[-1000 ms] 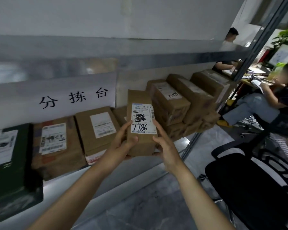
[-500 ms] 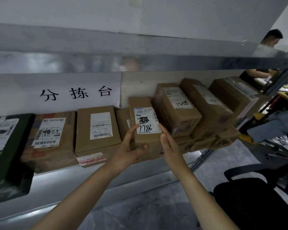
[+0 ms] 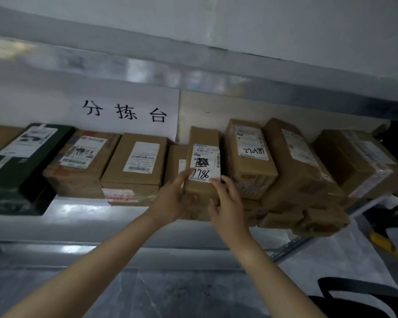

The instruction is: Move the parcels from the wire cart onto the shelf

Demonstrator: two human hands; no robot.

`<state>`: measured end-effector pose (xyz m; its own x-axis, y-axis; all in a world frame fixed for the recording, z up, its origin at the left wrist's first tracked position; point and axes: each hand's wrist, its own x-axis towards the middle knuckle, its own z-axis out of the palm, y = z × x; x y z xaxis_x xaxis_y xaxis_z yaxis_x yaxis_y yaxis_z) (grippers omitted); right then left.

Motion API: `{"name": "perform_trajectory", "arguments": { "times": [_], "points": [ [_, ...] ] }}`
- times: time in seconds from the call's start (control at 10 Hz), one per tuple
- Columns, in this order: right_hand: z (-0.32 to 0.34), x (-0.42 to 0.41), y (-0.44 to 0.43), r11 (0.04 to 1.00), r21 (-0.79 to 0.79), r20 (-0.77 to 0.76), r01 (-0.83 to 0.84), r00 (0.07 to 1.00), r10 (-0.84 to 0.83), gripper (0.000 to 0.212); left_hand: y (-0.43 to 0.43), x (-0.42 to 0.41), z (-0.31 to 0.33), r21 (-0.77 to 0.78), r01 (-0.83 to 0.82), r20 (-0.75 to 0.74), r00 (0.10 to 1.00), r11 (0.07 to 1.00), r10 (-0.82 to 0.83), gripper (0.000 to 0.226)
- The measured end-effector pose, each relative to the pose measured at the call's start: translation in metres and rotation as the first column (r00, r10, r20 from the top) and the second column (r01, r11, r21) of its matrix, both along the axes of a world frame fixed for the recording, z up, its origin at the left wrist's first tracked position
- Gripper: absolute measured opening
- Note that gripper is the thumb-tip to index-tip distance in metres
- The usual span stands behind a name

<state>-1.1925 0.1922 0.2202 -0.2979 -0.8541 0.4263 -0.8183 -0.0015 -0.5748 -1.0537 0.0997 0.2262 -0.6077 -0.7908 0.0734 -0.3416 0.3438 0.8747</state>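
**Both hands are steadying the "7786" parcel in the shelf row**

The narrow brown cardboard parcel (image 3: pixel 203 138), carrying a white label with "7786" handwritten in black, is standing upright among the boxes on the grey metal shelf (image 3: pixel 78 216). It is sitting between a low brown box (image 3: pixel 174 158) on its left and a taller brown cardboard box with a handwritten white label (image 3: pixel 251 157) on its right, close against both. The hands are covering its lower end, so I cannot tell what it is resting on.

The left hand (image 3: pixel 170 199) is lying along the parcel's left edge. Its fingers (image 3: pixel 184 177) are reaching straight up to the label's lower left corner, open and pressing flat rather than curling round the cardboard. The right hand (image 3: pixel 228 203) is meeting the parcel's lower right front. Its fingers (image 3: pixel 217 182) are spread and relaxed, and one tip is touching the label's lower right corner.

Further left, a brown cardboard box with a printed white label (image 3: pixel 136 161), a taped brown box with a barcode label (image 3: pixel 81 166) and a dark green box (image 3: pixel 21 171) are lining the shelf. To the right, a stack of brown cardboard boxes (image 3: pixel 296 171) is leaning out past the shelf's front edge. A white paper sign with three black characters (image 3: pixel 124 111) is hanging on the wall behind the row. A black chair (image 3: pixel 354 297) is showing at the lower right.
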Motion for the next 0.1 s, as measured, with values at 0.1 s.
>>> {"name": "perform_trajectory", "arguments": {
  "times": [0.1],
  "points": [
    [0.0151, 0.0203, -0.0072, 0.977, -0.207, -0.251, 0.051, 0.963, -0.103, 0.049, 0.0085, 0.0095, 0.0174, -0.270, -0.084, 0.220, 0.965, 0.959, 0.146, 0.070]
  ]
}}
